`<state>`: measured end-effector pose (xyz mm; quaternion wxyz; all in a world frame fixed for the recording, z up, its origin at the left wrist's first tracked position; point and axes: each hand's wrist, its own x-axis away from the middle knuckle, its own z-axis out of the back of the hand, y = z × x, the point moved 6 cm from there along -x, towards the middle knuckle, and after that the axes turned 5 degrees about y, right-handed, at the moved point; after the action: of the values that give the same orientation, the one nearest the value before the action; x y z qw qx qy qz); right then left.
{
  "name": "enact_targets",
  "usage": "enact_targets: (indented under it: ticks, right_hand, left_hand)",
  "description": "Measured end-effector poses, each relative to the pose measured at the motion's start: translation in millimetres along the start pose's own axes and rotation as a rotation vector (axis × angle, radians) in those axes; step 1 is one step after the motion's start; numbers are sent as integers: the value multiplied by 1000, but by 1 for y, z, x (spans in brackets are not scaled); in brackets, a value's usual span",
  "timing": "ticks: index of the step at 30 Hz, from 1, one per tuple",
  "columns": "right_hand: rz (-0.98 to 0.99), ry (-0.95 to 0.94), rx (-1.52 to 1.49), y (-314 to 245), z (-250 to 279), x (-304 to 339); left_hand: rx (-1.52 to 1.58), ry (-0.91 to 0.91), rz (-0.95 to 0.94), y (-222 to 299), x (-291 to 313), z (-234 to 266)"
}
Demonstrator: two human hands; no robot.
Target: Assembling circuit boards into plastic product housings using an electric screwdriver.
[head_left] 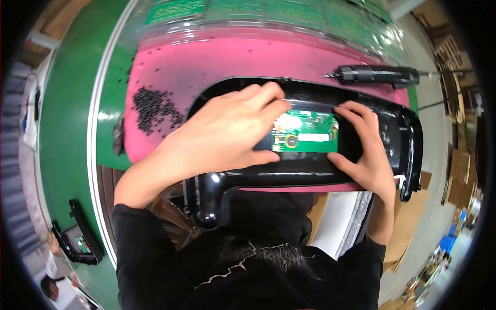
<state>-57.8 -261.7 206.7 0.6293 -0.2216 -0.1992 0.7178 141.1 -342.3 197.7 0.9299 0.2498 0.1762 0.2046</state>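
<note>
A circuit board (315, 146) lies in a casing (299, 173) between the hands (232, 124). Left of them, what look like screws (149, 107) lie on a mat (217, 59); beyond the right hand (371, 155), a screwdriver (374, 75); past both, trays (206, 26).

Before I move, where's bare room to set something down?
Mostly bare: pink mat between tiny black screws and black electric screwdriver. Crowded: glossy black plastic housing, left hand and right hand flanking the green circuit board.

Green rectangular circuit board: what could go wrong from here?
The green rectangular circuit board sits between the left hand and right hand; uneven finger pressure could skew it.
Small loose black pieces lie near the black plastic housing; one might stray inside.
The housing's near-left leg juts past the pink mat; pressing there might tip it.
</note>
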Motion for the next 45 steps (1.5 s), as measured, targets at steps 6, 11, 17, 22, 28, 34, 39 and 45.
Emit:
enact_targets:
  ticks: [6,11,17,22,28,34,39,45]
  right_hand:
    - [-257,365,-121,44,57,11]
    - [-275,540,211,122,114,-1]
    - [-553,363,-209,133,109,-34]
    - [-97,999,-510,102,106,-48]
    - [20,531,-1065,31,49,-86]
    - [302,524,-1419,-1,60,-69]
    - [453,484,-1663,-58,67,-46]
    - [566,369,-1615,-93,56,-34]
  left_hand:
    - [56,438,-13,-29,3,56]
    - [-184,323,351,-80,30,80]
    - [-181,169,586,-105,60,81]
    - [-341,77,637,-100,52,75]
    - [-304,39,576,-105,49,73]
    - [-274,79,563,-93,36,78]
    - [266,325,86,-28,7,74]
    - [415,260,-88,6,-4,41]
